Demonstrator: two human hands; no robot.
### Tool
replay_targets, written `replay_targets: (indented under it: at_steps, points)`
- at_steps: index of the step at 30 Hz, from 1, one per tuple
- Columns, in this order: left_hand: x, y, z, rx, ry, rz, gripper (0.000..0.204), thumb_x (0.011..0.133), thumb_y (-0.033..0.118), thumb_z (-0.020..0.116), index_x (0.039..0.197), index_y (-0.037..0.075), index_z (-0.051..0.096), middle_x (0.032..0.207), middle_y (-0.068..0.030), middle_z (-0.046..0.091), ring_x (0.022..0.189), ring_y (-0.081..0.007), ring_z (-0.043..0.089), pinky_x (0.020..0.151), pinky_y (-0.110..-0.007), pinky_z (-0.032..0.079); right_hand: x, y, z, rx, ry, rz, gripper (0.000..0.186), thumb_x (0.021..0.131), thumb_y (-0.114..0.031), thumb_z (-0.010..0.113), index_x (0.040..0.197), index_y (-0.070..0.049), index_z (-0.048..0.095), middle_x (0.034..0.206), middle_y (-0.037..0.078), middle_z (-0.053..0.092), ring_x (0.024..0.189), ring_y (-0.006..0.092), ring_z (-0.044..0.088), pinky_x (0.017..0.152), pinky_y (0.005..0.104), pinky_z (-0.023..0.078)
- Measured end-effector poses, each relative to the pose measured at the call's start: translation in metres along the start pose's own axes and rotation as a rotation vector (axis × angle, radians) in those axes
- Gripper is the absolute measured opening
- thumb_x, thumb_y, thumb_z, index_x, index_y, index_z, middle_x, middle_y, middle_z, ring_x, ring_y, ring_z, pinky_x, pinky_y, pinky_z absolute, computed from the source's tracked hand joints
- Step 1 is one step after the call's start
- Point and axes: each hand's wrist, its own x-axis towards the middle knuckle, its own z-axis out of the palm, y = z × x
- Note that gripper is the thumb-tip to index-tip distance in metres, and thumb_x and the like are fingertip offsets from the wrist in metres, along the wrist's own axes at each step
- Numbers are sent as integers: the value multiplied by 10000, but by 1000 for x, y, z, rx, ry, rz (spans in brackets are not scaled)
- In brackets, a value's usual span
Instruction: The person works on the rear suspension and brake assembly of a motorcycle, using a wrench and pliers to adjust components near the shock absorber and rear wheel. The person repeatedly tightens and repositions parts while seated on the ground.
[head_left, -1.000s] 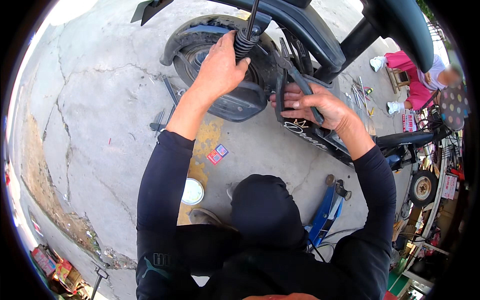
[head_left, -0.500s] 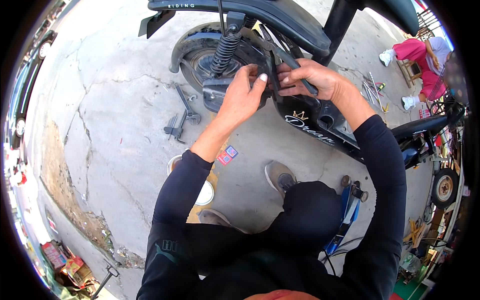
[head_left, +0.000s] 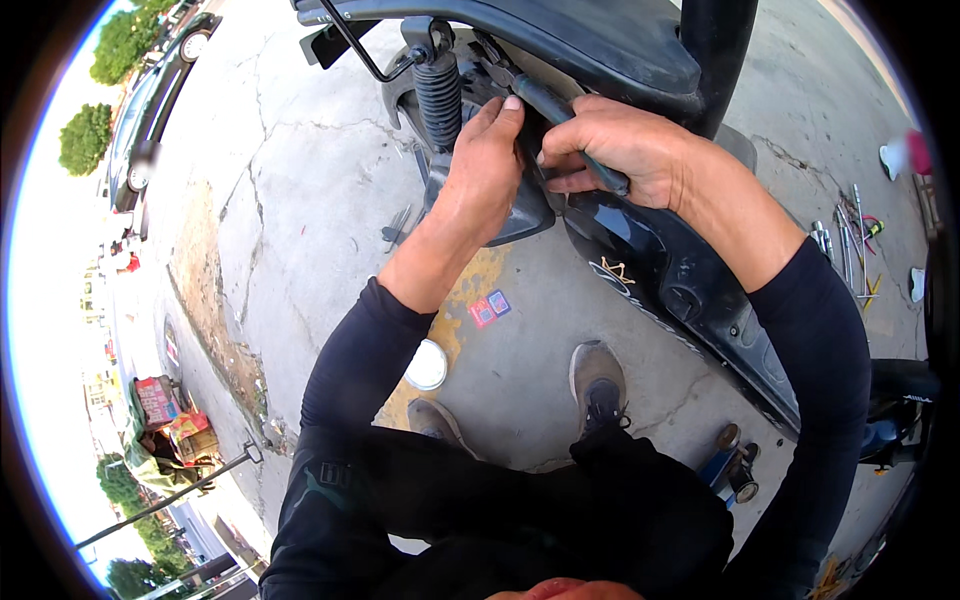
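Observation:
A pair of dark-handled pliers (head_left: 545, 100) is in my right hand (head_left: 630, 150), its jaws up among the parts under the seat (head_left: 600, 40) of a black electric scooter. My fingers curl around its handle. Close beside it is my left hand (head_left: 487, 165), thumb and fingers drawn together at the frame; what they grip is hidden behind them. The coil shock absorber (head_left: 437, 100) stands just left of that hand. Below my right hand runs the scooter's glossy black body panel (head_left: 640, 250) with a gold crown mark.
A white round lid (head_left: 427, 365) and a small red-and-blue card (head_left: 489, 308) lie on the concrete near my shoes. Long metal tools (head_left: 850, 240) are at the right. A blue jack (head_left: 735, 465) sits by my knee. A dark car (head_left: 160, 105) is parked far left.
The view has shifted, showing more street at the left. The pliers' jaws remain under the seat, and both hands stay close together; the handles appear closer together now.

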Motion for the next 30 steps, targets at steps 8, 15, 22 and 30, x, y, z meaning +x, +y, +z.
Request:
replay_targets:
  at_steps: [8,15,22,30]
  points:
    - [14,-13,2,-105,42,122,256,1096,270,457,1154,42,556,912,-8,554,687,-90,453,530,-258,357,4,18,-4,-465,211,-88,262,825,-127,665,990,74,636,860,123,644,798,178,600,710,319,470]
    - [0,-9,14,-76,75,139,298,1129,193,370,1326,25,517,1289,-97,607,1180,-182,552,1093,-312,399,5,31,-8,-532,379,-339,323,877,-162,651,1120,49,678,994,218,695,947,342,662,870,419,513]
    - [13,-18,3,-149,35,132,309,1131,240,378,1366,71,486,1317,-55,588,1217,-170,529,1101,-330,381,22,54,3,-808,715,-735,319,918,-187,667,1180,-6,675,1051,264,698,1027,448,653,929,490,518]
    - [8,-8,15,92,181,84,338,1106,351,445,1362,135,490,1251,-11,587,1167,-150,538,1067,-490,392,26,56,-5,-1057,870,-846,370,947,-187,669,1293,-56,647,1101,226,699,1025,429,654,925,470,519]
